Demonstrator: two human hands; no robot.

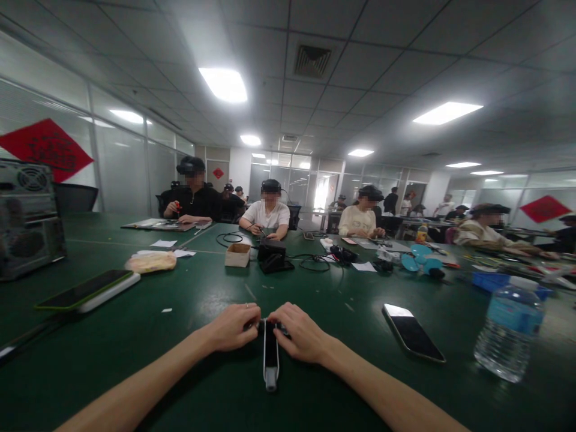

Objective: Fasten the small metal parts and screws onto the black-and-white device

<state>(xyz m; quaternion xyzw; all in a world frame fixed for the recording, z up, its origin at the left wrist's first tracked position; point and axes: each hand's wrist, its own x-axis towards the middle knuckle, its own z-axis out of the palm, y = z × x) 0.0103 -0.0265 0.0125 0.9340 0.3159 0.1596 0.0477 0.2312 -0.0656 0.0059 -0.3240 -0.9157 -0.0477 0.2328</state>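
A long, narrow object [270, 351] with a dark face, a pale rim and a grey near end lies on the green table right in front of me. I cannot make out its kind. At its far end, my left hand [234, 327] comes in from the left with fingers curled and pinched around something small and dark, mostly hidden. From the other side, my right hand [300, 331] has its fingers bent over the far right edge of the object. Small dark and metallic bits show between the two hands, too small to name.
To the right lie a phone [413, 333] and a water bottle [509, 330]. On the left are a phone on a white block [90, 289] and a computer case [27, 219]. A small box [237, 255] and cables stand ahead; several people sit beyond.
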